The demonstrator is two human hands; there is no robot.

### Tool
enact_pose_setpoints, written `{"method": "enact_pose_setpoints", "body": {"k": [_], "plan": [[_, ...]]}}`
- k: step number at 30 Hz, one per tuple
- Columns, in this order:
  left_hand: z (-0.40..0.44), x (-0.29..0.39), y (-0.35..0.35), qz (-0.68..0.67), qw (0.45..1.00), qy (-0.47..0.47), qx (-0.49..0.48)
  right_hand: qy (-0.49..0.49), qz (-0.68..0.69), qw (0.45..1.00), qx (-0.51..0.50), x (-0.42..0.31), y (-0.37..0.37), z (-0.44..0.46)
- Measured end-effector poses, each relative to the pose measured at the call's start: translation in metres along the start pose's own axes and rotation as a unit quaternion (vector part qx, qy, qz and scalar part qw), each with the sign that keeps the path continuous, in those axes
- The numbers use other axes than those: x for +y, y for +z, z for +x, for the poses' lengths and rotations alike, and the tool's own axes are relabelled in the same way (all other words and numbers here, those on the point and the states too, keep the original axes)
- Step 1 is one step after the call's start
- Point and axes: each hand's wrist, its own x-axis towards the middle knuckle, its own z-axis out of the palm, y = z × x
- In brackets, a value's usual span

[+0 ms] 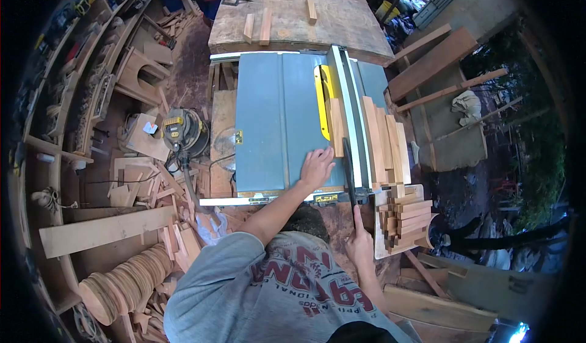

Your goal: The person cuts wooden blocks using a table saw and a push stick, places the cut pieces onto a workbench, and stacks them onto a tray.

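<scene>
On the grey table saw top (259, 111), a wooden strip (337, 128) lies between the yellow throat plate (321, 105) and the rip fence (354, 114). My left hand (317, 167) rests on the saw top with fingers stretched out, its fingertips by the left side of the strip's near end. My right hand (360, 240) is wrapped round the lower end of a long black push stick (349, 169). The stick's far tip reaches the strip's near end, beside the fence. Whether tip and strip touch, I cannot tell.
Several wooden strips (381, 138) lie right of the fence. A stack of short blocks (412, 221) sits on a board at the front right. Behind the saw, a wooden table (281, 16) holds a few pieces. A shop vacuum (183, 129) and scrap wood stand left.
</scene>
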Motion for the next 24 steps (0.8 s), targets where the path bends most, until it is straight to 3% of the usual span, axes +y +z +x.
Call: {"method": "enact_pose_setpoints", "body": {"k": [8,13,16,24], "plan": [[-0.001,0.007,-0.008,-0.009,0.999,-0.014,0.052,-0.010,-0.029,1.000,-0.008,-0.014,-0.002,0.036],[-0.011,0.010,-0.003,-0.153,0.985,-0.051,0.058,-0.025,-0.026,0.999,0.020,-0.020,0.005,0.055],[-0.009,0.010,-0.004,-0.184,0.975,-0.059,0.107,-0.007,-0.038,0.999,0.001,-0.024,0.006,0.070],[-0.011,0.011,-0.004,-0.197,0.970,-0.061,0.126,-0.029,-0.051,0.998,0.039,-0.034,0.011,0.110]]}}
